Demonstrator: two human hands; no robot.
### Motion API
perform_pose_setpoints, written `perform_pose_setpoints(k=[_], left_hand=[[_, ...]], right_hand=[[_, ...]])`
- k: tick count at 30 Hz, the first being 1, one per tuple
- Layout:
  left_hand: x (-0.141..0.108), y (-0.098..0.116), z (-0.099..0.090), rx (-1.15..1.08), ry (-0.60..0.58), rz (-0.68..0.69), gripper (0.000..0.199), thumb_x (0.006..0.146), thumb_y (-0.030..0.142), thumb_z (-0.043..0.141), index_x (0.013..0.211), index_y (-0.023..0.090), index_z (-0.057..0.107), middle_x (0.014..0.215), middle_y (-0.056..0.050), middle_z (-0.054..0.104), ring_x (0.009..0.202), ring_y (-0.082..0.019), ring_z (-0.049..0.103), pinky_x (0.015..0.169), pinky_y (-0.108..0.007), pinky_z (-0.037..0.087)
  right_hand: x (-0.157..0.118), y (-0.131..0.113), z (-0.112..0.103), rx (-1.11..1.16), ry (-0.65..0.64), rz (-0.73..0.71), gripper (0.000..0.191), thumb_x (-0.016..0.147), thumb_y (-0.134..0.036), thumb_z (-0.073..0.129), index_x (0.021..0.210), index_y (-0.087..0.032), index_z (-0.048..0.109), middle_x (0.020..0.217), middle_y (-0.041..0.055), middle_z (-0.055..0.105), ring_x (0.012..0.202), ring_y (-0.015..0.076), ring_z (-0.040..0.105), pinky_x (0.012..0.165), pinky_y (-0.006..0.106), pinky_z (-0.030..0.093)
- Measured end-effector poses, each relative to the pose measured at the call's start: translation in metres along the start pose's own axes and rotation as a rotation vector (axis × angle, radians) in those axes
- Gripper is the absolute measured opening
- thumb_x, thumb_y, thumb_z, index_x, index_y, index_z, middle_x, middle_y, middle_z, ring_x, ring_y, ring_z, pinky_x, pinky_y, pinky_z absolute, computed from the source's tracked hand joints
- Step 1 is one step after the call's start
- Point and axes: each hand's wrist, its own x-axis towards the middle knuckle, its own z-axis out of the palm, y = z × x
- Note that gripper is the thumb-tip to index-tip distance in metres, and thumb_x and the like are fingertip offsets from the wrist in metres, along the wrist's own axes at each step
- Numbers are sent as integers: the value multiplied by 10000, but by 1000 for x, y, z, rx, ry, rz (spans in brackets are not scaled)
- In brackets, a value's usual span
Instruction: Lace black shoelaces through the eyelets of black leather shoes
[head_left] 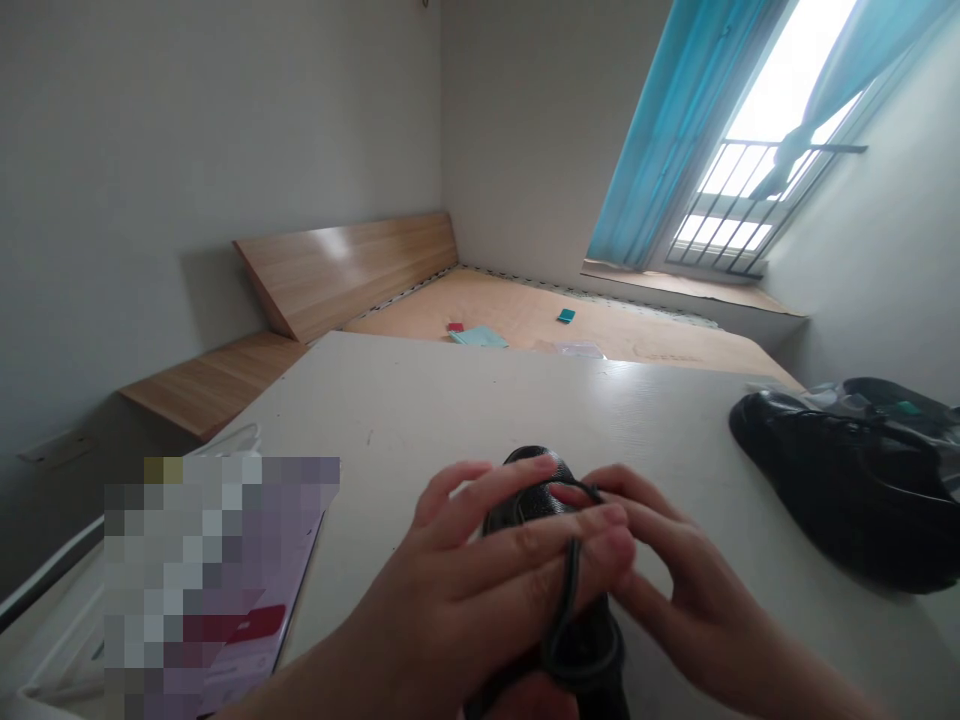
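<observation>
A black leather lace-up shoe [537, 465] is on the white table in front of me, toe pointing away. My left hand [472, 575] wraps over its top from the left, fingers laid across the front, hiding much of the upper. A dark shoelace [568, 610] loops down beside the left fingers. From the right, my right hand [682, 565] has its fingertips bent together on the lace near the shoe's front; the exact pinch is partly covered. The other black shoe [840, 490] lies at the right of the table, toe to the left, its lacing visible.
On the left of the white table [420, 390] is a purple-and-white item [247, 570], mostly pixelated. Clear plastic [829, 398] lies behind the right shoe. Beyond stands a bed [517, 300] with a wooden headboard [352, 270], a pale green sheet [478, 337] and small pieces on it.
</observation>
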Motion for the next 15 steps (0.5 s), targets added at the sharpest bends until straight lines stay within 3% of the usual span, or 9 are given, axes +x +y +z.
perform_pose_setpoints(k=[3, 7, 11, 13, 15], left_hand=[[1, 7, -1, 50, -173, 54, 346, 955, 359, 551, 1288, 414, 627, 1162, -2, 749, 1339, -303, 501, 1158, -492, 289], [-1, 10, -1, 50, -267, 157, 431, 958, 259, 562, 1372, 375, 555, 1241, 31, 702, 1332, -237, 518, 1184, -390, 282], [-4, 5, 5, 45, -201, 233, 508, 968, 270, 538, 1459, 361, 446, 1307, 27, 661, 1378, -240, 459, 1194, -381, 239], [-5, 3, 8, 39, -133, 218, 503, 980, 280, 511, 1468, 367, 430, 1328, 10, 653, 1382, -251, 448, 1183, -386, 240], [-5, 4, 8, 13, -94, 176, 422, 983, 318, 499, 1397, 398, 517, 1280, -2, 693, 1330, -265, 497, 1151, -396, 287]], right_hand=[[-10, -11, 16, 7, -75, -39, 552, 770, -435, 758, 1295, -326, 625, 1332, 100, 579, 1203, 336, 578, 952, 407, 547], [-16, -8, 30, 63, -169, -22, 331, 789, -448, 697, 1117, -414, 722, 1150, 24, 692, 1097, 322, 639, 979, 429, 538], [-22, -10, 18, 123, -116, 45, 284, 848, -420, 650, 1126, -409, 708, 1114, 32, 709, 1086, 305, 647, 982, 434, 529], [-21, -14, 8, 236, -12, 149, 315, 868, -425, 639, 1175, -369, 681, 1140, 57, 700, 1092, 299, 644, 901, 398, 563], [-16, -15, -1, 404, 62, 274, 236, 908, -450, 571, 1046, -316, 707, 997, 59, 718, 942, 264, 680, 740, 336, 583]])
